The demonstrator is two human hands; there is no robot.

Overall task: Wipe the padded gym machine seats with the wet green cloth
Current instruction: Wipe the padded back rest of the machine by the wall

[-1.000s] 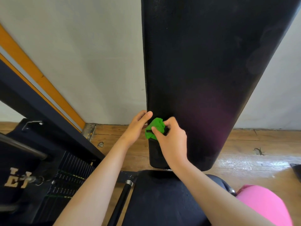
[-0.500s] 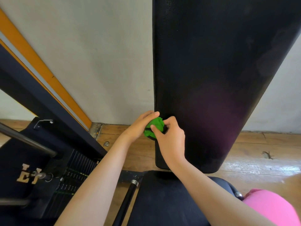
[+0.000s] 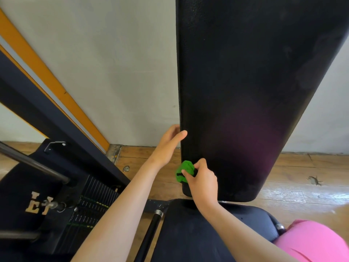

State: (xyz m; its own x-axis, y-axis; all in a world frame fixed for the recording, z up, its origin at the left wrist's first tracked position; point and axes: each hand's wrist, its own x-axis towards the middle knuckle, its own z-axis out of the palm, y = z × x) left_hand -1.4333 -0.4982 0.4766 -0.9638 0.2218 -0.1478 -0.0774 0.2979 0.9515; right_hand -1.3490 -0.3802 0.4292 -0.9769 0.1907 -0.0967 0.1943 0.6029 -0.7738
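One green cloth [image 3: 184, 171] in the pinch of the right hand [image 3: 203, 184]; left hand [image 3: 166, 146] straight-fingered on one black backrest [image 3: 245, 72].

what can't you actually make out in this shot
Head view only:
back pad: top cut off by the upper edge.
green cloth: mostly bunched inside the right hand.
left hand: fingertips hidden behind the pad's side.
speck on the floor: too small to identify.
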